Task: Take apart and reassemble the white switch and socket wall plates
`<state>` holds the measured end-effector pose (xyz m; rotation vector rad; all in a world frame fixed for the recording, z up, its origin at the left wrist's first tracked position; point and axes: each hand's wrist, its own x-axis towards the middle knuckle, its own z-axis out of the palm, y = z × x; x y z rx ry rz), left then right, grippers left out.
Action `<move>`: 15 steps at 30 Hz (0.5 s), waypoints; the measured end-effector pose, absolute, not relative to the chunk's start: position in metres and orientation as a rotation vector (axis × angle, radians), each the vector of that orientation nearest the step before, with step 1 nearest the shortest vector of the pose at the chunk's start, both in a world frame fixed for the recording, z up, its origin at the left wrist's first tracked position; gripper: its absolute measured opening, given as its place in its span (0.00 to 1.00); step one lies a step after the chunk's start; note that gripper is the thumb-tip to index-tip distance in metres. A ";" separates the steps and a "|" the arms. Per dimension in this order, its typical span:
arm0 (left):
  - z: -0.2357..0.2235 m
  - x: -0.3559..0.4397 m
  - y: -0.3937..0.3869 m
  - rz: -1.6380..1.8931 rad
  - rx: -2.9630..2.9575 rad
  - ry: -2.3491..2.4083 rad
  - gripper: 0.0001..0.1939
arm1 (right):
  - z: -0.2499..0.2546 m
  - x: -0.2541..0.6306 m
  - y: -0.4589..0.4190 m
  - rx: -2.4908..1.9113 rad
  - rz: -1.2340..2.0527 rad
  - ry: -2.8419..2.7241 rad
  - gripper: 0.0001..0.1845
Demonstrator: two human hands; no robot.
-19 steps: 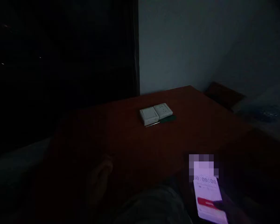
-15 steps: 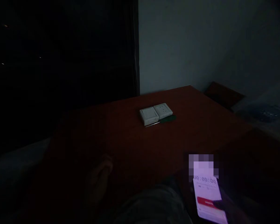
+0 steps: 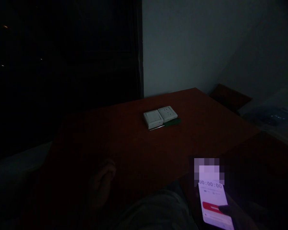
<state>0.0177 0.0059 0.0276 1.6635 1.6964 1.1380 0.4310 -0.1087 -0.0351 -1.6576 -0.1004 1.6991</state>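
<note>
My right hand (image 3: pixel 240 214), mostly lost in the dark, holds a lit phone (image 3: pixel 214 196) at the lower right. Its thumb lies over a red button on the screen, below a timer of zeros; the top of the screen is pixelated. My left hand (image 3: pixel 104 180) rests at the near left of the table with fingers curled in, and I make out nothing in it. Farther back, a white switch (image 3: pixel 153 117) and a white socket (image 3: pixel 168 113) sit side by side. A screwdriver (image 3: pixel 172 122) with a green handle lies along their front edge.
The reddish-brown table (image 3: pixel 134 143) reaches back to a pale wall (image 3: pixel 182 48). Beyond its right side are a brown wooden piece (image 3: pixel 230 95) and a bluish, shiny object (image 3: pixel 276 116) I cannot identify. Dark glass or an opening fills the left.
The view has become slightly sharper. My right thumb stays over the red button, and the phone has barely moved. My left hand and the things on the table are where they were.
</note>
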 end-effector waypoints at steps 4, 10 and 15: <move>0.027 0.017 0.006 1.144 1.644 1.693 0.11 | -0.039 0.433 -0.111 -1.685 1.650 -0.088 0.37; 0.024 0.014 0.005 1.159 1.555 1.794 0.10 | -0.044 0.437 -0.116 -1.765 1.589 -0.121 0.36; 0.028 0.014 0.007 1.159 1.635 1.696 0.11 | -0.063 0.453 -0.120 -1.874 1.449 -0.259 0.38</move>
